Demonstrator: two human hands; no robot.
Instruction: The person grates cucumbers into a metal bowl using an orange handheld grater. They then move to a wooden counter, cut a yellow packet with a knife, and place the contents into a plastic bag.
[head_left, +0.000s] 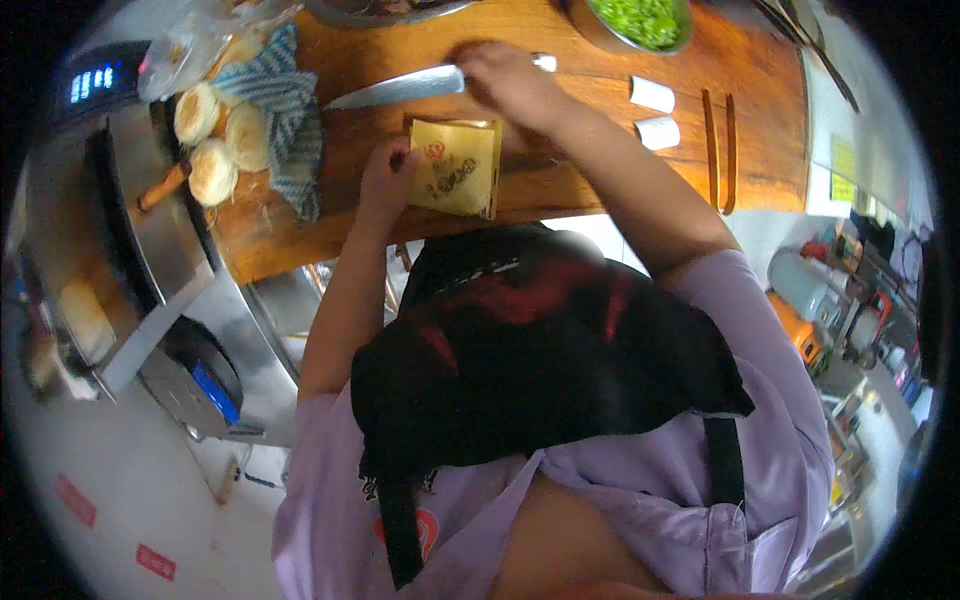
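Note:
My left hand (388, 176) is at the left edge of a printed yellow-brown paper bag (456, 169), its curled fingers pinching that edge. The bag lies flat near the front of the wooden table. Beyond it, a large kitchen knife (405, 88) lies with its blade pointing left. My right hand (506, 82) is over the place of the knife's handle, which it hides; blur leaves the grip unclear. A small white piece (545, 62) shows just right of that hand. Round flatbreads (213, 172) sit at the left, partly under a blue-and-grey striped cloth (289, 127).
A metal bowl of chopped greens (641, 22) stands at the far edge of the wooden table (570, 180). Two white cylinders (652, 94) and wooden tongs (720, 150) lie at the right. A wooden handle (163, 186) juts by the breads; a steel counter (255, 352) is at the left.

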